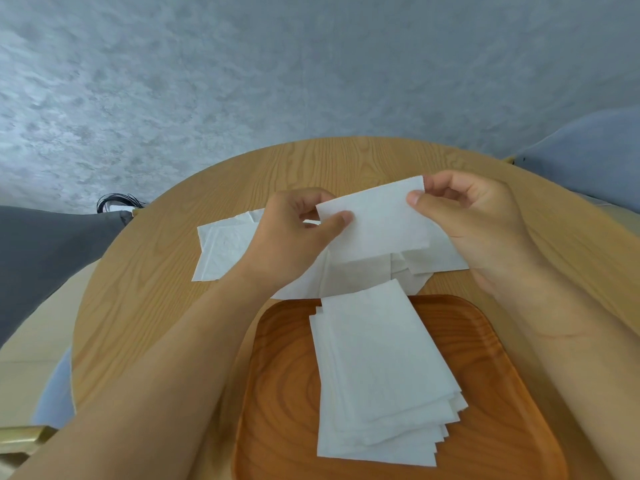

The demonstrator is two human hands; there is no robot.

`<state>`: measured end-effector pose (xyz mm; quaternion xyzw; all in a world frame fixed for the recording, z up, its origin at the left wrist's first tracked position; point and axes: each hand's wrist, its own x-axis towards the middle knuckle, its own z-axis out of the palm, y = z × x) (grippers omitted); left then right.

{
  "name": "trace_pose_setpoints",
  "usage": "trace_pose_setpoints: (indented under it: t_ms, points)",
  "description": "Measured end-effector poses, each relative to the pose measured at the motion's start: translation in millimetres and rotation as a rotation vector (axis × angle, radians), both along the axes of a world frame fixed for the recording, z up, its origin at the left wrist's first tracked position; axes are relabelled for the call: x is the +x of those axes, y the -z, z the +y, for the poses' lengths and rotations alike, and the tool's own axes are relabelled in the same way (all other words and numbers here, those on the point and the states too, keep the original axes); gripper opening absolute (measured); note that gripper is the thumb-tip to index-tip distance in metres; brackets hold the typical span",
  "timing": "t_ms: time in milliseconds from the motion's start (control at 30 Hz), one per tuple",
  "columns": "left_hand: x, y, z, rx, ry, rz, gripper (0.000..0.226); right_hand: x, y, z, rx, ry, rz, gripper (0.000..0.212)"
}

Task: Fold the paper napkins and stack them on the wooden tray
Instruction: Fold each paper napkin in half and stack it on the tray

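Head view: napkin (375, 223) pinched between left hand (294, 237), right hand (478, 216); both grips clamped.

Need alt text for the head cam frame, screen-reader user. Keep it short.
Two bare hands, left hand and right hand, hold a folded white napkin above a round wooden table. Below it, a stack of folded napkins lies on a wooden tray; unfolded napkins lie beyond the tray.
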<state>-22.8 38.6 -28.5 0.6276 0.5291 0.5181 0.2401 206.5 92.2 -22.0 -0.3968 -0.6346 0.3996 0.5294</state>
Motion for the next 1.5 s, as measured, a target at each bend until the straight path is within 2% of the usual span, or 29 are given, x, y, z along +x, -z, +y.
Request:
trace_pose_setpoints:
  t_ms: [167, 333, 467, 567, 700, 800, 967, 1067, 1133, 1500]
  points:
    - [-5, -2, -1, -0.01, 0.007, -0.015, 0.011, -1, 0, 1, -0.016, -0.062, 0.01, 0.023]
    - [-4, -1, -1, -0.087, 0.029, -0.06, 0.01, -2, 0, -3, 0.011, -0.108, -0.035, 0.009]
    - [-1, -1, -4, -0.228, 0.089, -0.016, 0.014, 0, 0, -2, -0.03, -0.052, 0.006, 0.009]
    - [0, -3, -5, -0.227, 0.066, -0.057, 0.014, 0, -2, -2, -0.09, -0.065, 0.036, 0.007]
    - [-9, -10, -6, -0.189, -0.031, -0.171, 0.015, 4, -7, -3, -0.214, -0.248, -0.088, 0.013]
    - [-17, -13, -8, -0.261, 0.007, -0.13, 0.016, 5, -11, -6, -0.305, -0.464, -0.126, 0.022]
    - [-16, -16, -13, -0.443, 0.271, -0.058, 0.016, 6, -13, -8, -0.388, -0.531, -0.074, 0.035]
    - [-13, -17, -16, -0.52, 0.381, 0.073, 0.01, 7, -12, -10, -0.322, -0.557, -0.211, 0.017]
    - [-13, -18, -18, -0.567, 0.438, 0.116, 0.009, 7, -12, -11, -0.302, -0.575, -0.302, 0.013]
    - [-12, -16, -17, -0.586, 0.457, 0.201, 0.01, 12, -13, -11, -0.396, -0.756, -0.468, 0.025]
